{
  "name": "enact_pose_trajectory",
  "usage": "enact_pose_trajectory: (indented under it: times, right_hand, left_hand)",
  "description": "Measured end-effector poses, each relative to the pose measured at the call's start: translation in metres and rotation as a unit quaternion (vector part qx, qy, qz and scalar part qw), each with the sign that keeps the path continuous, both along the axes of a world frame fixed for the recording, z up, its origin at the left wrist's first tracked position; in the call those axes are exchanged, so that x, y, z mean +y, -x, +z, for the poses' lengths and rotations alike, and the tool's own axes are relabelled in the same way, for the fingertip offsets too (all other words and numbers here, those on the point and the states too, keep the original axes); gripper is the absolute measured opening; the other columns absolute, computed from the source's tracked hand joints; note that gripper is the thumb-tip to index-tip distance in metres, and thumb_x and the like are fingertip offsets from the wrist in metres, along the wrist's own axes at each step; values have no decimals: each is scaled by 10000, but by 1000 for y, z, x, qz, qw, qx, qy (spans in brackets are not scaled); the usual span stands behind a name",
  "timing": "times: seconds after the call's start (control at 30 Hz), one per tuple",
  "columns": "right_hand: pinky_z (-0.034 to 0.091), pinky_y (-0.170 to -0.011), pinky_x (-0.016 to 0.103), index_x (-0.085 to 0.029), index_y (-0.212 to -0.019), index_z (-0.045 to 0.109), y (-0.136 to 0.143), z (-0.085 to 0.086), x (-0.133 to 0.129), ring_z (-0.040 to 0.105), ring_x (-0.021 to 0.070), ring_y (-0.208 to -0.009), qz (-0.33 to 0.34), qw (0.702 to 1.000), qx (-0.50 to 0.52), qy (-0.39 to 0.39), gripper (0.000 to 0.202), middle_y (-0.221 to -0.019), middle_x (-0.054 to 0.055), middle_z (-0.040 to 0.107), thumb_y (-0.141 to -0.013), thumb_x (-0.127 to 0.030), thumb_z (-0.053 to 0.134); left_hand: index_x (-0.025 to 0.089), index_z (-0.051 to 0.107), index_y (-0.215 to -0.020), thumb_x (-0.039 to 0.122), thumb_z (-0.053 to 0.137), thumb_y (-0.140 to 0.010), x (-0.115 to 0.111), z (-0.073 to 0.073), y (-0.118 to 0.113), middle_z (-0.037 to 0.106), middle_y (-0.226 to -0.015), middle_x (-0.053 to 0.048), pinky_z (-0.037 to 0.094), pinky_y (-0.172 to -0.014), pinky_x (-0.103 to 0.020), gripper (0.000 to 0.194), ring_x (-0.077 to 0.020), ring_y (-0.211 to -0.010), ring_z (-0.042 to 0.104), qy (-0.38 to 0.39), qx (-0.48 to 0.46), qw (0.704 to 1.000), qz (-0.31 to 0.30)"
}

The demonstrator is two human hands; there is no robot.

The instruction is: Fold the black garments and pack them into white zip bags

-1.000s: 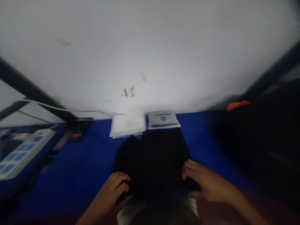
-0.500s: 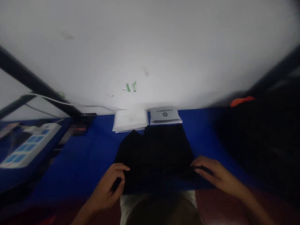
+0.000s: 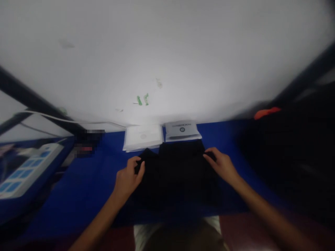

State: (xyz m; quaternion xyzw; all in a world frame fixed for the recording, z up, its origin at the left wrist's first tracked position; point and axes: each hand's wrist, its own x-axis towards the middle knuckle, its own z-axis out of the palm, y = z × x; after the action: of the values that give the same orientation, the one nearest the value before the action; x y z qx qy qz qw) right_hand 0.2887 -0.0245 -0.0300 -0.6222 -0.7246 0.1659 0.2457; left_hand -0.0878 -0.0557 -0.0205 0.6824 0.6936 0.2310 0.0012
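Note:
A black garment, too dark to make out its exact kind, is spread over the blue table. Its far edge has a notch between two sections. My left hand is at the garment's left side, thumb and fingertips pinching the cloth. On the opposite side my right hand pinches the right edge between thumb and fingers. A cloth edge runs between the two hands, with part of the far section showing beyond it. The near part of the garment blends into shadow.
Against the white wall lie a stack of white packets and a grey printed packet. A power strip sits at the left, with a white cable along the wall. Dark bulk with an orange piece stands right.
Both hands have moved forward from the garment's near corners toward its far edge, bringing the near cloth with them. The view has shifted slightly.

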Motion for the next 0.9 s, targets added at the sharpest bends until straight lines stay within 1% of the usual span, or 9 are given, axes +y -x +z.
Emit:
enact_pose_trajectory:
  times: [0.1, 0.2, 0.27, 0.33, 0.43, 0.57, 0.63, 0.73, 0.9]
  right_hand:
    - [529, -682, 378, -189, -1139, 565, 3, 0, 5, 626, 298, -962, 29, 990, -132, -26, 281, -1043, 119, 644, -914, -338, 486]
    - [531, -805, 442, -137, -1254, 503, 8, 10, 11, 543, 334, -1106, 72, 980, -167, -84, 414, -1216, 182, 550, -859, -261, 519]
    - [479, -933, 479, -130, -1292, 475, 12, 16, 19, 507, 327, -1145, 119, 973, -155, -118, 458, -1278, 183, 511, -845, -220, 519]
    - [442, -983, 480, -135, -1293, 479, 16, 20, 31, 497, 314, -1140, 149, 970, -142, -132, 425, -1269, 168, 526, -872, -193, 486]
    - [453, -939, 468, -140, -1256, 523, 20, 16, 49, 512, 307, -1059, 157, 969, -147, -122, 363, -1182, 160, 576, -901, -160, 451]
    - [462, -855, 459, -159, -1158, 593, 21, 8, 63, 516, 295, -943, 162, 966, -172, -105, 318, -1084, 150, 595, -870, -103, 469]
    - [462, -819, 434, -153, -1112, 609, 20, 8, 63, 506, 284, -903, 159, 965, -177, -113, 296, -1039, 143, 596, -867, -83, 460]
    - [457, -787, 404, -148, -1067, 611, 15, 14, 56, 490, 269, -870, 154, 966, -153, -140, 263, -973, 130, 592, -885, -84, 432]
    - [447, -751, 388, -186, -998, 603, -5, 29, 20, 502, 249, -856, 195, 964, -83, -161, 189, -929, 99, 574, -873, -126, 473]
  left_hand:
    - [195, 521, -1191, 436, 461, -925, 18, 13, -4, 700, -841, -58, 476, -574, -291, 363, -248, -725, 695, 99, 102, 990, -17]
    - [191, 564, -1146, 403, 440, -944, 32, 20, -17, 679, -924, -81, 477, -615, -289, 318, -247, -833, 671, 61, 123, 989, -49]
    - [197, 591, -1096, 388, 434, -950, 42, 21, -29, 652, -963, -85, 491, -662, -300, 288, -244, -893, 645, 19, 111, 990, -83]
    - [203, 588, -1116, 372, 448, -949, 53, 18, -42, 621, -1039, -90, 509, -739, -322, 277, -244, -969, 616, 2, 78, 987, -139]
    - [199, 551, -1197, 337, 507, -925, 70, 9, -55, 579, -1145, -104, 506, -857, -374, 309, -256, -1069, 574, 34, 22, 975, -218]
    - [171, 531, -1202, 238, 519, -902, 83, 0, -56, 581, -1095, -105, 498, -888, -410, 308, -245, -1024, 578, 64, -30, 968, -239]
    - [170, 557, -1129, 195, 499, -899, 82, 1, -53, 584, -1043, -90, 493, -893, -400, 239, -226, -995, 577, 42, -58, 966, -247]
    - [181, 588, -986, 175, 489, -900, 71, 12, -49, 581, -950, -60, 490, -876, -366, 132, -201, -957, 571, 2, -100, 958, -269]
    - [203, 604, -981, 154, 526, -872, 34, 31, -42, 593, -995, -55, 487, -864, -351, 142, -188, -969, 568, -32, -133, 938, -320]
